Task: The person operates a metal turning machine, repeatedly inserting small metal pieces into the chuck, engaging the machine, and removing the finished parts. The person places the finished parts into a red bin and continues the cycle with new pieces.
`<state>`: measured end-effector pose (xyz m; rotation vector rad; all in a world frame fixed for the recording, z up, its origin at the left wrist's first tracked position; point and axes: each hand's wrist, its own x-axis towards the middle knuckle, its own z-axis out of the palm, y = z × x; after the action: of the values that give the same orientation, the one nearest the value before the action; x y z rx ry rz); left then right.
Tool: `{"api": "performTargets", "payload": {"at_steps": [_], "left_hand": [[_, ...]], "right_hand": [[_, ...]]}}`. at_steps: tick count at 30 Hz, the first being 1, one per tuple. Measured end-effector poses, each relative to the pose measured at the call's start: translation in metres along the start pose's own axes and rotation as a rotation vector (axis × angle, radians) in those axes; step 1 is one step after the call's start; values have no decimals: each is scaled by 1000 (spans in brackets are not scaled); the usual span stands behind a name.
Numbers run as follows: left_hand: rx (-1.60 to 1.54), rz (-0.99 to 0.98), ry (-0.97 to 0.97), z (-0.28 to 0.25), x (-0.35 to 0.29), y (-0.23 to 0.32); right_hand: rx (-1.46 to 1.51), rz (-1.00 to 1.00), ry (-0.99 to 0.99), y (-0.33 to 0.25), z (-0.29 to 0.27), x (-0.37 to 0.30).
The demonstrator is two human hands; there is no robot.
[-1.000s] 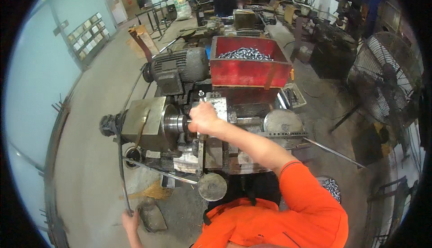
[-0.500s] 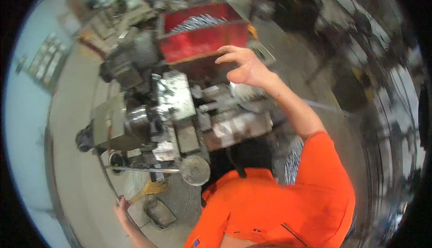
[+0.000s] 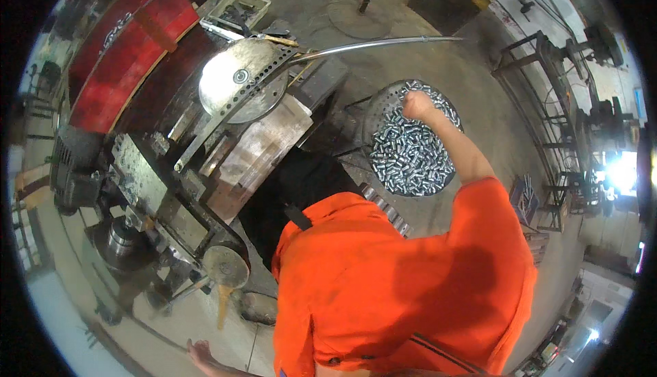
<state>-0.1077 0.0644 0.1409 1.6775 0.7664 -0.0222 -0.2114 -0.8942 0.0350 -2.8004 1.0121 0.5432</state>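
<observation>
My right hand (image 3: pixel 417 105) reaches to the upper part of a pile of small shiny metal cylinders (image 3: pixel 410 154), its fingers curled in. Whatever they grip, if anything, is hidden. The pile lies on a round dark tray (image 3: pixel 380 109) to the right of the machine. Low on the left, my left hand (image 3: pixel 200 351) is held out over the floor with thumb and fingers apart, holding nothing I can see. The machine in front of me carries a chuck (image 3: pixel 123 235), a round handwheel (image 3: pixel 226 267) and a large disc (image 3: pixel 235 79) with a long perforated lever.
A red bin (image 3: pixel 130 55) with metal pieces inside stands at the far left. A curved metal bar (image 3: pixel 383 44) juts right from the disc. Below the handwheel are a yellow brush (image 3: pixel 224 305) and a metal pan (image 3: pixel 256 307). Dark racks (image 3: pixel 547 96) line the right side.
The view has swung to the right. My right hand has moved from above the machine, fingers spread, to the pile of cylinders, fingers curled. My left hand stays low on the left.
</observation>
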Motion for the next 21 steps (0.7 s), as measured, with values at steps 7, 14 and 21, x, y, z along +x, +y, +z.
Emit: {"api": "performTargets", "payload": {"at_steps": [7, 14, 21], "left_hand": [[-107, -78, 111, -28, 12, -13], [51, 126, 88, 10, -32, 9], [1253, 589, 269, 88, -141, 105]], "right_hand": [[-47, -105, -140, -69, 20, -7], [12, -55, -7, -47, 65, 18], [560, -459, 445, -83, -16, -10]]}}
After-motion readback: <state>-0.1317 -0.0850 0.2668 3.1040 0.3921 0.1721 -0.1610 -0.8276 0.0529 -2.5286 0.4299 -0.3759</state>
